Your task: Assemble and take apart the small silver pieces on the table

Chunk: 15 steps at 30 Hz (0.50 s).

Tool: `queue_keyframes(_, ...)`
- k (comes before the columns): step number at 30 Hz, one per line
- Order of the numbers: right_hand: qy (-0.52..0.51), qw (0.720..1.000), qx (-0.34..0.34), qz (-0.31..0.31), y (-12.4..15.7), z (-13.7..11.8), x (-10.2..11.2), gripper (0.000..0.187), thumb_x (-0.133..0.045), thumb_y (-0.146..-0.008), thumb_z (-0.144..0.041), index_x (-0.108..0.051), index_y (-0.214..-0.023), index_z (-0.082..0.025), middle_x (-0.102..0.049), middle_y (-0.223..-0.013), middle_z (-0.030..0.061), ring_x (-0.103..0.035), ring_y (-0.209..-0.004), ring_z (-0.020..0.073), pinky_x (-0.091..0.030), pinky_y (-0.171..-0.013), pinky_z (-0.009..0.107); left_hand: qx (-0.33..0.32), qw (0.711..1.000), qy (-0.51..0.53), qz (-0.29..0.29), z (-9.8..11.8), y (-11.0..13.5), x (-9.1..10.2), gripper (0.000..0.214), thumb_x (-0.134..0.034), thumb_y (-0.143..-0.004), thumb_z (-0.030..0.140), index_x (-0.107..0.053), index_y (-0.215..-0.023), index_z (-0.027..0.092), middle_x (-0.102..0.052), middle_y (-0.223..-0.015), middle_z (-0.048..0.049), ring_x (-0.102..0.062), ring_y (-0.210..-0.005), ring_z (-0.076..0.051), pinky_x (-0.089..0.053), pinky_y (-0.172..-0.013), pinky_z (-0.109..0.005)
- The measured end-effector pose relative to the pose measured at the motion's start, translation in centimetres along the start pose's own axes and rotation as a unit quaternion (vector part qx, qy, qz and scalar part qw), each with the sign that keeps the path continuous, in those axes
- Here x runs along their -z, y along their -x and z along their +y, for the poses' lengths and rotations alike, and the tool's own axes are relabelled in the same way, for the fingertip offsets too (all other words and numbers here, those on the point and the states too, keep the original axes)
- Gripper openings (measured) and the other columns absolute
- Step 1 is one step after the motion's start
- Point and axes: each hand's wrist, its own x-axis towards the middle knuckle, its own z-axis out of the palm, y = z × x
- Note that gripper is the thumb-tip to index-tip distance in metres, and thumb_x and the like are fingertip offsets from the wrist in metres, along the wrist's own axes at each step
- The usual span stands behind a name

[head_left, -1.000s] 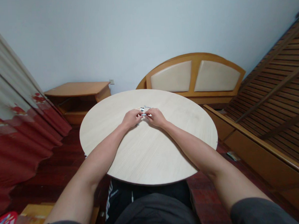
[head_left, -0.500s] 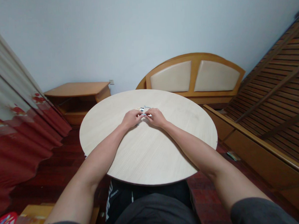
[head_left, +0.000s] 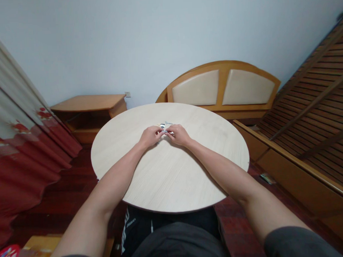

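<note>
Over the middle of the round pale wooden table (head_left: 174,178), my left hand (head_left: 150,136) and my right hand (head_left: 178,134) meet fingertip to fingertip. Both pinch a small light grey-blue piece (head_left: 164,131) between thumbs and fingers; its kind is too small to make out. Just beyond the fingers lie several small parts (head_left: 162,126), dark, white and yellowish, and a grey piece (head_left: 168,123) beside them. A bit of something dark shows under my left hand, mostly hidden by it.
Past the table stand a low wooden cabinet (head_left: 89,103) and a padded headboard (head_left: 196,88) against the wall. A wooden bed frame (head_left: 294,172) runs along the right, with slatted panels leaning above it. Curtains (head_left: 26,151) hang at left. A cardboard box (head_left: 39,242) sits lower left.
Both hands stay in place around the small piece, with only a slight shift at the fingertips. The camera view has barely moved.
</note>
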Motion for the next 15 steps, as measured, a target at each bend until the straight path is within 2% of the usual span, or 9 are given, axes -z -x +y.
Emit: queue_keyframes(15, 0.007, 1.000, -0.003, -0.009, 0.02, -0.05, 0.10, 0.024, -0.060, -0.104, -0.029, -0.081, -0.109, -0.018, -0.078, -0.098, 0.0115, -0.066, -0.093, 0.0259, -0.042, -0.085, 0.035, 0.003, 1.000, 0.004, 0.002, -0.02, -0.05, -0.03, 0.024, -0.065, -0.102, 0.036, -0.083, -0.101, 0.020, -0.082, -0.098, -0.0087, -0.071, -0.086, -0.021, -0.052, -0.082, -0.032)
